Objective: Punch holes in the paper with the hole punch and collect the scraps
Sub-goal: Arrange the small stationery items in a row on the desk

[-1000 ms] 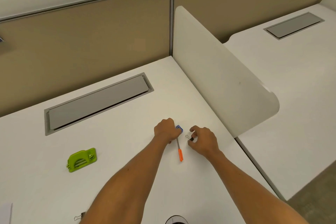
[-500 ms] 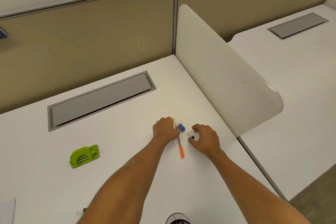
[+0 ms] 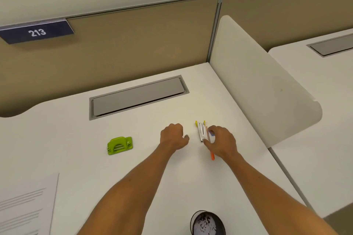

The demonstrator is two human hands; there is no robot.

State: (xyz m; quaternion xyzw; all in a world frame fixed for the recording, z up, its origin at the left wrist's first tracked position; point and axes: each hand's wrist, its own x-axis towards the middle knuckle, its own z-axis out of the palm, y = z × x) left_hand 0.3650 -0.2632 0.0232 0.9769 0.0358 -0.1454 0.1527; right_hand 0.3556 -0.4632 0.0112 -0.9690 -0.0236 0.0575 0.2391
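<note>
The green hole punch [image 3: 120,145] sits on the white desk [image 3: 152,168], left of my hands. A printed sheet of paper [image 3: 28,206] lies at the bottom left corner. A black round cup [image 3: 208,223] with paper scraps inside stands at the near edge. My left hand [image 3: 173,137] is curled into a loose fist on the desk, with nothing visible in it. My right hand [image 3: 221,143] arches over an orange pen [image 3: 212,155] and a blue clip [image 3: 211,133], its thumb touching the ends of the yellow-capped pens [image 3: 201,131]. What lies under its palm is hidden.
A grey cable hatch [image 3: 137,97] is set into the desk behind my hands. A white curved divider [image 3: 257,86] closes the right side, with another desk [image 3: 324,101] beyond it. Tan partition panels and a sign reading 213 [image 3: 37,32] stand at the back.
My left hand has let go of the pens and moved left. My right hand has shifted onto the pens and clip; the small black binder clip it held is no longer visible. The camera tilted up and left.
</note>
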